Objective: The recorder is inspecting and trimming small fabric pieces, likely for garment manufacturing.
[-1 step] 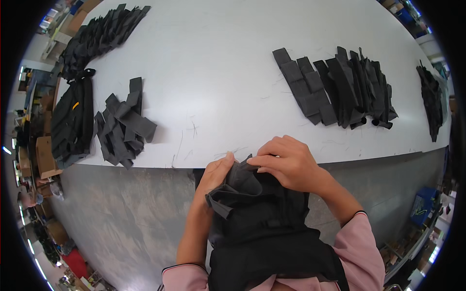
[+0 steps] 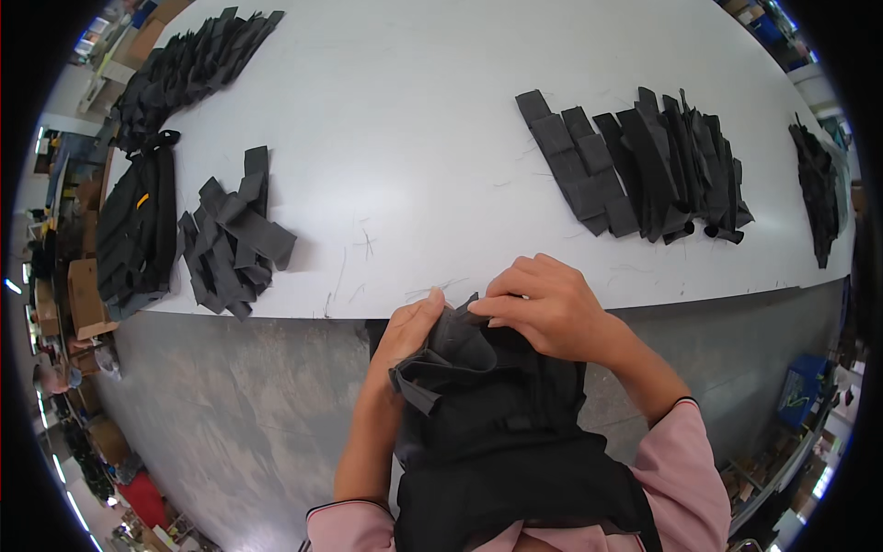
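Observation:
Just off the table's front edge, a folded dark grey fabric piece (image 2: 462, 346) is bunched between my two hands. My left hand (image 2: 410, 329) is closed on its left side, the thumb pointing up along the cloth. Thumb and forefinger of my right hand (image 2: 549, 308) pinch its upper right corner, the other fingers curled. A loose end of the cloth hangs over my left wrist. Whether anything small sits in the right pinch is hidden. Below lies black cloth (image 2: 515, 460) over my lap and front.
On the white table (image 2: 395, 138) lie grey fabric strips (image 2: 239, 230) at left and a larger row of strips (image 2: 635, 170) at right. A black bag (image 2: 138, 230) stands at the left edge, beside more strips (image 2: 193, 69). Dark pieces (image 2: 816, 193) lie far right. Loose threads are scattered about.

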{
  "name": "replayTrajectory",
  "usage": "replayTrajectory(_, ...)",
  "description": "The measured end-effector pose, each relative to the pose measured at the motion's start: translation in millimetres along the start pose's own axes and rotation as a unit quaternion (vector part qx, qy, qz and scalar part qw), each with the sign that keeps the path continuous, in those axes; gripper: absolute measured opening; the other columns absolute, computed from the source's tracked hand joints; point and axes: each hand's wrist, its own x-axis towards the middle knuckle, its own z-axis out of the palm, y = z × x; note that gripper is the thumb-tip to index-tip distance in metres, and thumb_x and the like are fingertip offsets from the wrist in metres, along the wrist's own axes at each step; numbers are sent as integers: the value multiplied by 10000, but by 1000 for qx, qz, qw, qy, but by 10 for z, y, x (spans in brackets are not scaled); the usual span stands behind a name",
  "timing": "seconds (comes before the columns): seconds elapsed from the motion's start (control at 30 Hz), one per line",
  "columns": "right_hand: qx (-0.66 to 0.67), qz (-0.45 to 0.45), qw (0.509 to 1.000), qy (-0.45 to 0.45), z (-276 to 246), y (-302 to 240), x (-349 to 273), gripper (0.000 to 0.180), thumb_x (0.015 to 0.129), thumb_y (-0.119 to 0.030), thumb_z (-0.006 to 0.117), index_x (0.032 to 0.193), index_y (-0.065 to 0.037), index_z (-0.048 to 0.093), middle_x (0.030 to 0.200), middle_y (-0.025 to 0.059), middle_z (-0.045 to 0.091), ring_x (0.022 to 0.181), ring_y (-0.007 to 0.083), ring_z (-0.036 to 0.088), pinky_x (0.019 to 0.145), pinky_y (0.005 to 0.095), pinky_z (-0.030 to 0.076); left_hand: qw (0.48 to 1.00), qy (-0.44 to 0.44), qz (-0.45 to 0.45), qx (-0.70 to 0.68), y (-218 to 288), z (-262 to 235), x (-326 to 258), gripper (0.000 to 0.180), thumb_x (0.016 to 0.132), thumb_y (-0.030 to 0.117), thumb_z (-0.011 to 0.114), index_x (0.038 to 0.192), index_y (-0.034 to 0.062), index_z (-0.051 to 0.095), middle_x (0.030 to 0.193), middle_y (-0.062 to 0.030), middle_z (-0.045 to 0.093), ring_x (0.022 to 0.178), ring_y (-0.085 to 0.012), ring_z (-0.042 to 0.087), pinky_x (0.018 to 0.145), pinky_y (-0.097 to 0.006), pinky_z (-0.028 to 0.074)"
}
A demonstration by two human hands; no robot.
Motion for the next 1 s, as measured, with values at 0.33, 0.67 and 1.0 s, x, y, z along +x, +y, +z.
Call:
replayTrajectory(0.33,371,122,916,-86,-2,34,22,266,713,-4,689,968,-79,678,831,40,580,748,177,562,664,270,434,998,-53,-9,14,-181,-39,93,437,961,402,475,788,25,612,698,21,557,632,-44,472,568,-213,385)
replayTrajectory(0.67,28,36,996,-77,-29,-76,-74,273,657,-34,712,917,-106,663,788,32,559,699,227,559,585,322,440,999,-33,-7,18,-94,29,53,431,962,394,480,771,26,597,687,29,539,623,-44,453,565,-211,374)
replayTrajectory(1.0,20,-1,996,-89,15,-125,-54,176,674,-60,657,836,-73,590,825,29,522,735,199,553,594,325,449,999,-33,-27,-16,-68,135,35,417,966,400,472,750,60,580,664,54,507,592,-22,415,529,-201,343)
